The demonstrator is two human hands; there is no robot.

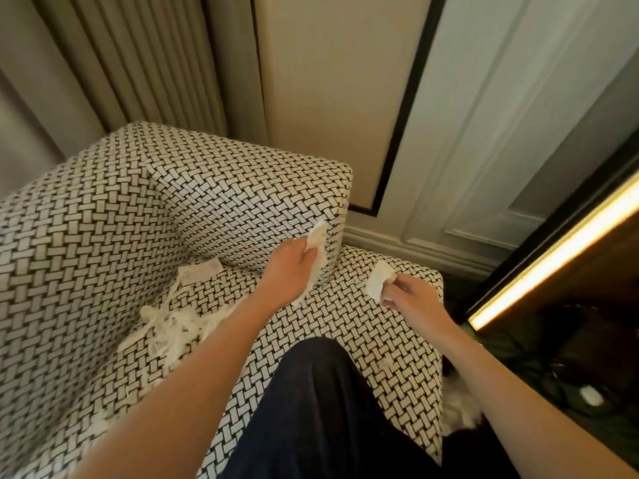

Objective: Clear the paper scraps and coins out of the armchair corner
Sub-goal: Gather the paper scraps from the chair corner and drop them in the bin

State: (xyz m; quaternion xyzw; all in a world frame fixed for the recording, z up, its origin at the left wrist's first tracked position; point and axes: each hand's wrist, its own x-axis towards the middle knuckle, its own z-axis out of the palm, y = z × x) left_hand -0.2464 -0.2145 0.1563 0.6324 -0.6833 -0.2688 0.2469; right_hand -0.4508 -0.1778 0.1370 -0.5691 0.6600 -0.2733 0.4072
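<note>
The left hand (pixel 292 267) pinches a paper scrap (pixel 318 236) between thumb and curled fingers, the scrap sticking out at its 1 o'clock against the armchair (pixel 86 236) upholstery; the right hand (pixel 409 295) pinches a second scrap (pixel 378 280) at its 10 o'clock, above the seat; at 8 o'clock from the left hand a heap of shredded paper (pixel 173 323) lies in the armchair corner, a flat slip (pixel 200 271) at its 12 o'clock; a dark-trousered knee (pixel 311 409) rests on the seat at 6 o'clock.

Cushion (pixel 242 202) perhaps across armchair corner (pixel 226 288)
</note>
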